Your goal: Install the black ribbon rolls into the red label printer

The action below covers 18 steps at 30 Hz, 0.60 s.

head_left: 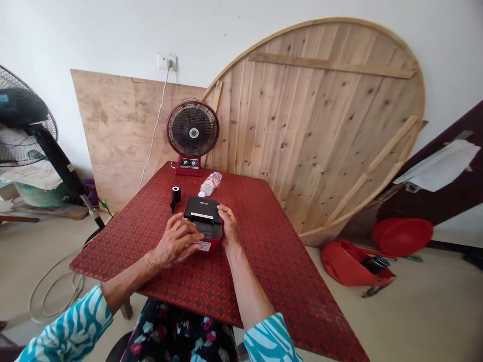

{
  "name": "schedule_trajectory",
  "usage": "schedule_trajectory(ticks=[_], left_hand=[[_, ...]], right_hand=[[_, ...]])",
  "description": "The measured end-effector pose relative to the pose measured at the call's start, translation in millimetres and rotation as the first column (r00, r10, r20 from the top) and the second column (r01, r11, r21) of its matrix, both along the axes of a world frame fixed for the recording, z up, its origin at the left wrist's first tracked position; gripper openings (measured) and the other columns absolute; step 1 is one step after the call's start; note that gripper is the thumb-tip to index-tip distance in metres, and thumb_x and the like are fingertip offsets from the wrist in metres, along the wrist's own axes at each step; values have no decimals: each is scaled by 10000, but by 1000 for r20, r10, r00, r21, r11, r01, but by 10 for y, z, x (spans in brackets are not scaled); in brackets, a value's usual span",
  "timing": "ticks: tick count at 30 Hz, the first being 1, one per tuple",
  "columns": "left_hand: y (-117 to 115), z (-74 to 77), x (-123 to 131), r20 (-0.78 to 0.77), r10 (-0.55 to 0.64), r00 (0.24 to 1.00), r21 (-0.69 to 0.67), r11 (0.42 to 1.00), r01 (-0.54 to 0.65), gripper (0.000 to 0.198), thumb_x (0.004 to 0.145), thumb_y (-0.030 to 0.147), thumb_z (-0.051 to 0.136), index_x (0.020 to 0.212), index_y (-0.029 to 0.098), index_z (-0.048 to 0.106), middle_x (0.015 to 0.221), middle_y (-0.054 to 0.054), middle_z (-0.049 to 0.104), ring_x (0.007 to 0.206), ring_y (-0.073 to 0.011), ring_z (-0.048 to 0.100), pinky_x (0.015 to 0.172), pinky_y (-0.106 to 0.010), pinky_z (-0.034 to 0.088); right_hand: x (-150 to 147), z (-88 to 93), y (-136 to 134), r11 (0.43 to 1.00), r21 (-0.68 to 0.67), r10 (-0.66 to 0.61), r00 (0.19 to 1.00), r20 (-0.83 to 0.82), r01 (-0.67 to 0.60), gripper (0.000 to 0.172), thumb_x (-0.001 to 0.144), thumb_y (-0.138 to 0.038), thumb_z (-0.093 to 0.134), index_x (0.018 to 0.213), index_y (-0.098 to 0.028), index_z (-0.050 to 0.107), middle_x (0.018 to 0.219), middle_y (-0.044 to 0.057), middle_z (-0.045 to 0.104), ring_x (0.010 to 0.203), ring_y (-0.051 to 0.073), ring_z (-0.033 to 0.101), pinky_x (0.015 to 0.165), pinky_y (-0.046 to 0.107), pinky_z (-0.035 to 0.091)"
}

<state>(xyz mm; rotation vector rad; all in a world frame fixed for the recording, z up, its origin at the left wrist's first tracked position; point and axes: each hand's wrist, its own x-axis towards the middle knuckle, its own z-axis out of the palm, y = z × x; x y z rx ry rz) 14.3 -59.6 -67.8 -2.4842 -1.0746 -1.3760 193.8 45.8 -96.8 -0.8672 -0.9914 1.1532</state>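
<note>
A small red box with a black lid (pixel 203 217), a printer-like device, lies on the red patterned table (pixel 264 236). My left hand (pixel 176 242) lies over its left side with curled fingers pressed on the black top. My right hand (pixel 228 224) grips its right edge, fingers wrapped round it. Just behind the device a clear plastic bottle (pixel 210 183) lies on its side. A small black roll (pixel 175 194) stands to the device's left.
A red desk fan (pixel 192 134) stands at the table's far edge, its cord running to a wall socket (pixel 167 62). A round wooden tabletop (pixel 320 120) and a plywood sheet (pixel 116 130) lean on the wall. A standing fan (pixel 26 125) is left; red basins (pixel 402 235) lie on the floor right.
</note>
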Motion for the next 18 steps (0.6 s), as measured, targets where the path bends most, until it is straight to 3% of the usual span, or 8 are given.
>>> schedule_trajectory(ticks=[2,4,6,8,11,14,18], left_hand=[[89,51,-28,261,58,964,-140,990,-21,269,910,362,507,1101,241,654,1028,-56,690,1040,-201,606,1089,-464,320],[249,107,-45,534,197,822,-357,934,8,345,914,387,469,1171,197,600,1142,-92,657,1083,-213,595,1004,-417,421],[442,141,-44,663,311,681,-544,825,154,439,841,400,552,1207,157,556,1192,-116,639,1080,-229,606,929,-371,478],[608,142,-27,687,403,605,-662,691,291,524,743,328,628,1223,137,537,1163,-118,654,1024,-228,633,861,-334,508],[725,100,0,706,456,542,-701,559,442,639,667,227,631,1285,148,489,1095,-96,680,877,-197,669,708,-281,530],[718,62,5,739,447,504,-673,532,514,697,646,202,632,1321,170,461,1077,-74,685,805,-174,673,644,-257,526],[667,43,24,775,434,459,-632,539,557,716,638,187,663,1326,187,465,1191,-76,648,865,-172,669,675,-244,531]], right_hand=[[-19,-18,-25,999,-36,6,999,-40,-7,252,662,-391,665,855,-229,666,884,-1,727,825,184,658,744,324,507],[-49,-12,-38,998,-63,-3,997,-78,-2,283,656,-378,663,899,-231,657,841,-5,723,772,177,656,708,323,517],[-77,16,-48,996,-84,-23,993,-114,13,316,643,-361,664,932,-233,645,833,-7,721,744,171,654,695,321,524],[-94,52,-60,995,-98,-30,990,-139,16,344,626,-341,665,951,-235,634,852,-9,722,748,167,656,711,323,527],[-99,87,-80,994,-107,-24,988,-151,8,361,618,-330,665,965,-238,627,886,-10,722,777,164,656,747,324,523],[-89,87,-87,996,-86,-16,991,-134,4,373,642,-308,647,1008,-243,619,930,-9,723,835,168,658,791,328,518],[-79,74,-80,998,-54,14,992,-128,-21,423,655,-277,633,1076,-252,602,988,-6,723,906,173,660,832,331,512]])
